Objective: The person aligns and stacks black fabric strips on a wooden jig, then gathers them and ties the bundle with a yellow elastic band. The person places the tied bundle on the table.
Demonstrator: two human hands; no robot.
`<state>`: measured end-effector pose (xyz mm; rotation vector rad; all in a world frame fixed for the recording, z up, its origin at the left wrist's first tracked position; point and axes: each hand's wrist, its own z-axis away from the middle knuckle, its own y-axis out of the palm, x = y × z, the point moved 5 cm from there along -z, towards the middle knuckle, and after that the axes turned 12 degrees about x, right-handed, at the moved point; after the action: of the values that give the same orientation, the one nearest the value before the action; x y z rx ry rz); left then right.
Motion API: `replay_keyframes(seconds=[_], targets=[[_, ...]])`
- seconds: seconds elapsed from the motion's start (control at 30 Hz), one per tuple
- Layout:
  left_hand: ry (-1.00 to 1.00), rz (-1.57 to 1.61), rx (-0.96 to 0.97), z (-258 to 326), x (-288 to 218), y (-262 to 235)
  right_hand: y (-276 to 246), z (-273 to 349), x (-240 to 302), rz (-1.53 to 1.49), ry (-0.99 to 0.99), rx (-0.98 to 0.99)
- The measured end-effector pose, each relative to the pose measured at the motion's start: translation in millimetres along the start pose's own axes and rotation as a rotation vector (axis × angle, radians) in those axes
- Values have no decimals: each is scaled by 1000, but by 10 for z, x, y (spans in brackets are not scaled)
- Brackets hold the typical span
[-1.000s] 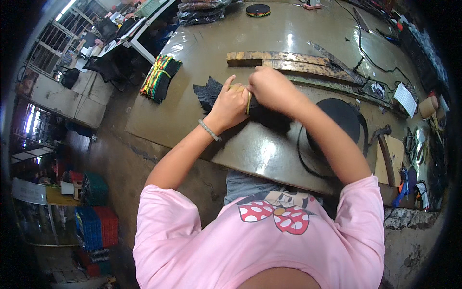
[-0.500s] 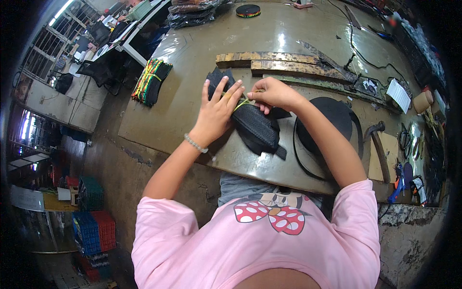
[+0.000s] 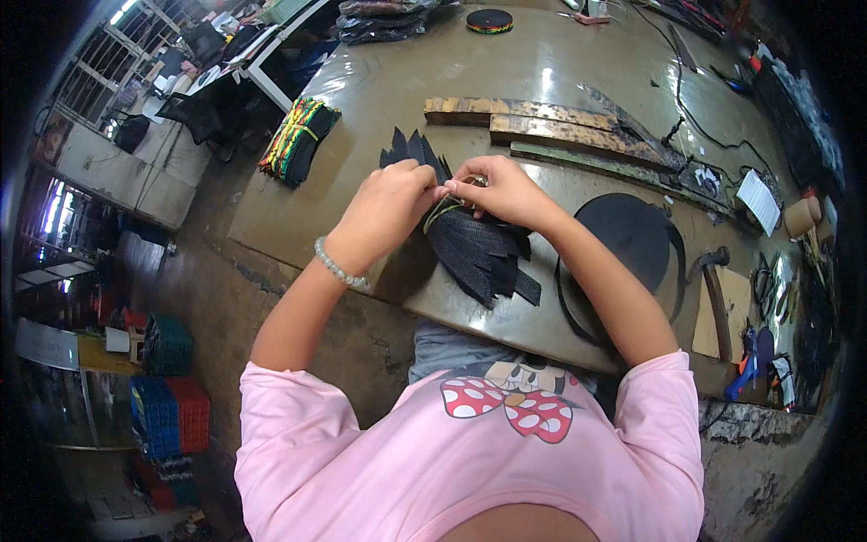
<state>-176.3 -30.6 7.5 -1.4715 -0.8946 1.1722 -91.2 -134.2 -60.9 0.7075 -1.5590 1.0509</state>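
Note:
A bundle of black webbing strips (image 3: 470,257) with pointed ends lies on the table near its front edge. Around its middle runs a thin yellow-green tie (image 3: 441,211). My left hand (image 3: 383,206), with a bead bracelet on the wrist, is closed over the bundle's left side. From the right, my right hand (image 3: 502,191) reaches across it, also closed. Thumbs and fingertips of both meet just above the tie, pinching what appears to be its ends; the fingers hide most of that spot.
Beyond the bundle lie worn wooden bars (image 3: 542,126). To the right are a roll of black webbing (image 3: 623,239) and a hammer (image 3: 713,298). A tied bundle of colourful-edged black strips (image 3: 300,143) sits at left, and plastic-wrapped packs (image 3: 384,20) at the back.
My left hand has gone from lying spread over the bundle to pinching close to my right hand. The strips' lower ends have fanned out a little. The whole view has shifted slightly.

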Motion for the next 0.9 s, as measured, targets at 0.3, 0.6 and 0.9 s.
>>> replay_keyframes(seconds=[0.3,0.6,0.9], targets=[[-49,444,-223,219,176,136,126,-40,22,-31,-153,29],[117,-178,-345,168,-141,240,86,-95,-90,-68,86,-57],[-187,1062,-40,59,296,584,51,223,264,288,-124,-92]])
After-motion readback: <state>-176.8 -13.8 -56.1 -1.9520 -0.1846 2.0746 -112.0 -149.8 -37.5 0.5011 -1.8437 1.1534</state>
